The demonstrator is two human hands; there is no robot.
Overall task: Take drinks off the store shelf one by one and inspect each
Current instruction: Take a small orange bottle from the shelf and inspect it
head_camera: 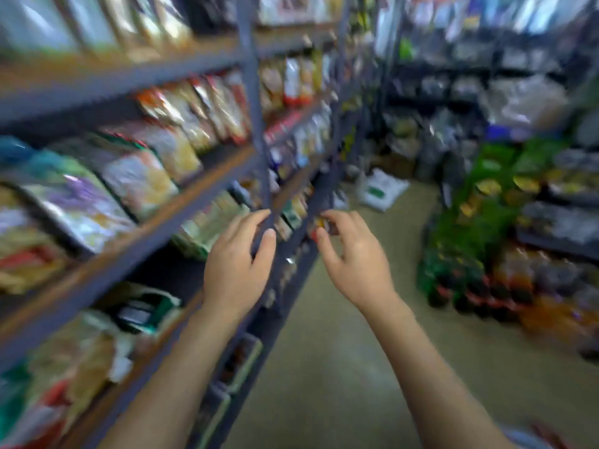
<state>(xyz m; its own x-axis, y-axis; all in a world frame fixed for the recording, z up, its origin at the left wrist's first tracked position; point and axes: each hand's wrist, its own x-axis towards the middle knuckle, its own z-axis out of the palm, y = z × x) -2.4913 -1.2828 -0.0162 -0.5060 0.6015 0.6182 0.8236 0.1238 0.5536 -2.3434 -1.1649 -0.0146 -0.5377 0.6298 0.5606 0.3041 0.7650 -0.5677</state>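
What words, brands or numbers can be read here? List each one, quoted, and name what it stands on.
None can be read: the whole frame is motion-blurred.
Snack bags on the left shelf: colourful print, no legible letters.
White sack on the floor: a green patch, text unreadable.
Green-labelled bottles at right: labels blurred.
Small item at the right hand fingertips: too blurred to identify or read.

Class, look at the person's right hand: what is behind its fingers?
Behind the right hand, a small orange-and-red item peeks out at the fingertips; blur and the fingers hide what it is. Beyond lies the shelf.
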